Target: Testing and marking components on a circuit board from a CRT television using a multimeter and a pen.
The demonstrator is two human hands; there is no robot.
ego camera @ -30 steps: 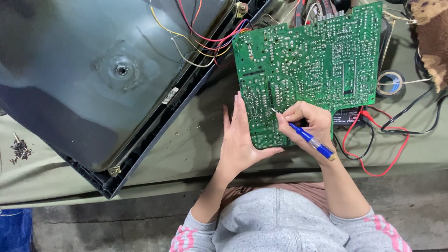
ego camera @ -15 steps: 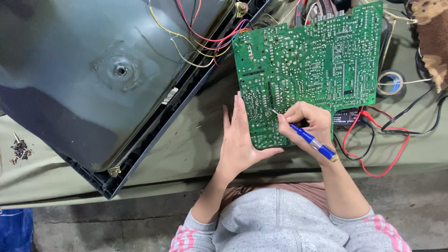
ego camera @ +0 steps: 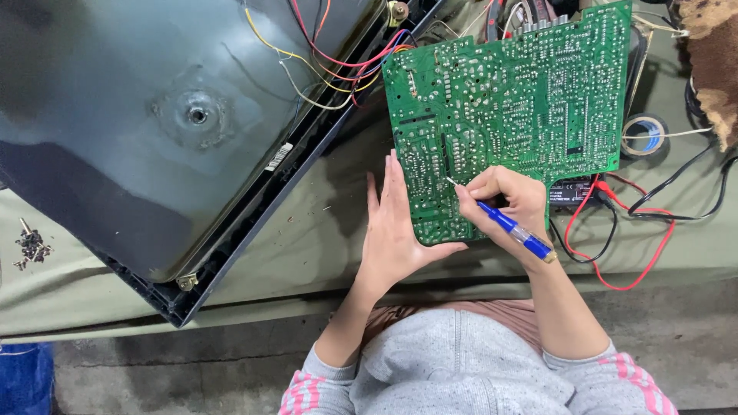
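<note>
Olive-green cloth covers the workbench (ego camera: 307, 253), where a person bends over a green circuit board (ego camera: 523, 100) lying solder side up toward the bench's far right. The left hand (ego camera: 396, 230) lies flat and open, fingers straight along the board's near-left edge, thumb tucked beneath its near corner. The right hand (ego camera: 511, 204) grips a blue-handled screwdriver (ego camera: 503, 221) like a pen, its metal tip touching the solder joints. A dark picture-tube housing (ego camera: 154, 131) fills the bench's left, joined to the board by coloured wires (ego camera: 338, 58). Red and black test leads (ego camera: 630, 230) loop at the right edge. A slip of the tip could bridge neighbouring joints or scratch tracks, since the board appears braced by one hand only.
</note>
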